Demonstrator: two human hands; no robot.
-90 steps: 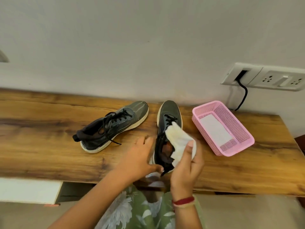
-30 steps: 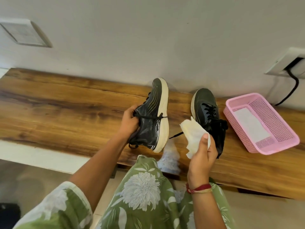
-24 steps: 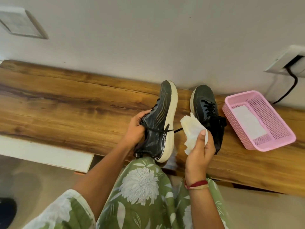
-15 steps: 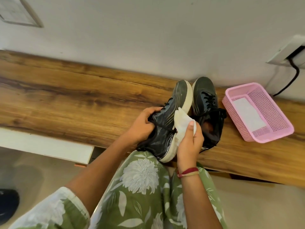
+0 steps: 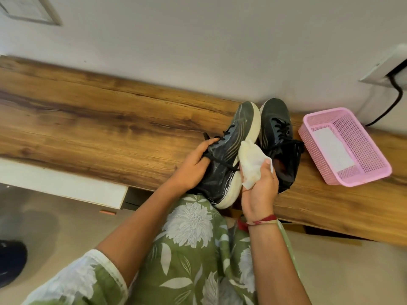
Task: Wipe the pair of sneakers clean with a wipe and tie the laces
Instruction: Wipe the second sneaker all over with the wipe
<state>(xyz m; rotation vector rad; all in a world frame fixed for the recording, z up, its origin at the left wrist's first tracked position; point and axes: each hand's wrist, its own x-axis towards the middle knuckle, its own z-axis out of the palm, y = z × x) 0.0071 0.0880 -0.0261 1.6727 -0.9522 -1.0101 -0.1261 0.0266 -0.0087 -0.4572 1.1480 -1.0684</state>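
My left hand (image 5: 193, 166) grips a dark grey sneaker (image 5: 229, 157) with a white sole, tilted on its side over the wooden table's front edge, heel toward me. Its black laces hang loose across my fingers. My right hand (image 5: 259, 190) holds a crumpled white wipe (image 5: 251, 161) pressed against that sneaker's white sole. The second dark sneaker (image 5: 279, 142) stands upright on the table just right of the held one, laces untied, partly hidden by my right hand.
A pink mesh basket (image 5: 363, 166) holding a white sheet sits on the wooden table (image 5: 99, 133) at the right. A wall socket with a black cable (image 5: 394, 93) is at the far right. A dark shoe (image 5: 11, 260) lies on the floor at left.
Three seconds ago my hands were on the right sneaker. My left hand picked up the left sneaker, tilted it and brought it close; the wipe now presses on its sole.
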